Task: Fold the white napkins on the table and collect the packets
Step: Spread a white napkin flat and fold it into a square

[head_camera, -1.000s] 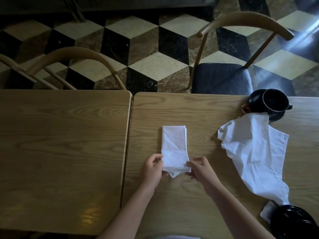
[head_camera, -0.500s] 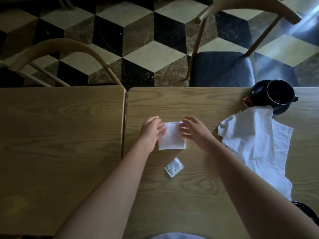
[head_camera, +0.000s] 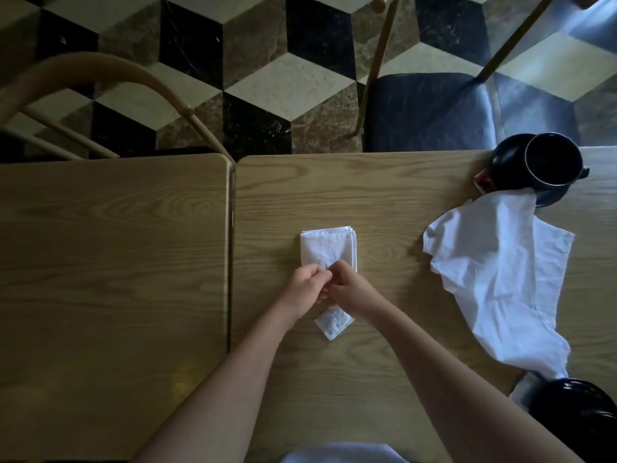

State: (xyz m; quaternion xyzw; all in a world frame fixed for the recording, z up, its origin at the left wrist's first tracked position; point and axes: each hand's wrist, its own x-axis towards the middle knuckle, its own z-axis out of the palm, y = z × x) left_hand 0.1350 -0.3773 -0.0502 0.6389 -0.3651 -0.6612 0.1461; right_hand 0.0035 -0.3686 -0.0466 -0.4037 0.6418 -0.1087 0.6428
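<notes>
A folded white napkin lies as a small square on the right table. My left hand and my right hand meet at its near edge, fingers curled, and appear to pinch the cloth there. A small white printed packet lies just behind my hands, partly covered by my right wrist. A second white napkin lies unfolded and crumpled at the right, its far corner against a black cup.
The black cup lies on a saucer at the far right edge. A black bowl sits at the near right corner. A second table adjoins on the left. Two chairs stand beyond the tables.
The long napkin strip was folded in half away from me, uncovering the packet. My hands then came back from the napkin's sides to its near edge and their fingers curled.
</notes>
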